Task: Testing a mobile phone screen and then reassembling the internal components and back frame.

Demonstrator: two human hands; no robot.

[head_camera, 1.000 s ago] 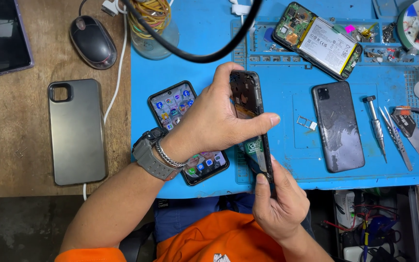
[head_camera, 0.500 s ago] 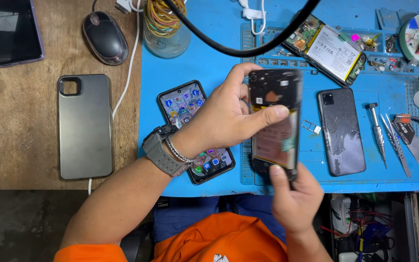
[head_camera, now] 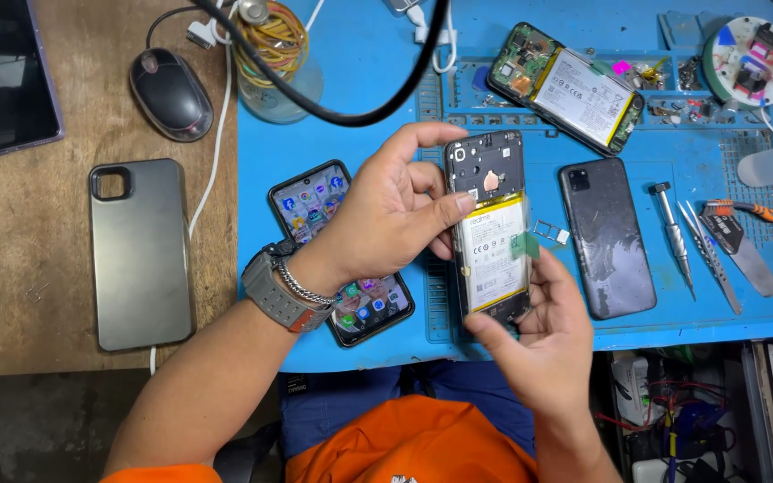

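The opened phone [head_camera: 491, 228] has been turned in the hands: a second ago it was held nearly edge-on, showing only a dark sliver, half a second ago it was swinging round, and now its bare inside faces up, with the white battery and the dark frame around it in plain sight. The left hand [head_camera: 386, 219] holds it from the left, thumb laid across the top of the battery and fingers curled over the upper edge, so its grip is pinched on the phone. The right hand [head_camera: 543, 335] supports the lower end from beneath, its fingers closed on the bottom edge near a small green tab at the battery's right side. The phone is held in the air just above the blue mat [head_camera: 360, 125] on the tabletop, not resting on it. The turn puts the battery side within reach of the fingers, which I judge to be the part now being worked on. Under the left wrist lies a lit phone [head_camera: 315, 201], screen up; just right of the held phone lies a dark back cover [head_camera: 607, 237]; further right are a screwdriver [head_camera: 673, 237] and tweezers [head_camera: 709, 250]. Another stripped phone [head_camera: 570, 89] lies beyond, and a grey case [head_camera: 140, 255] rests on the bare wood to the left.
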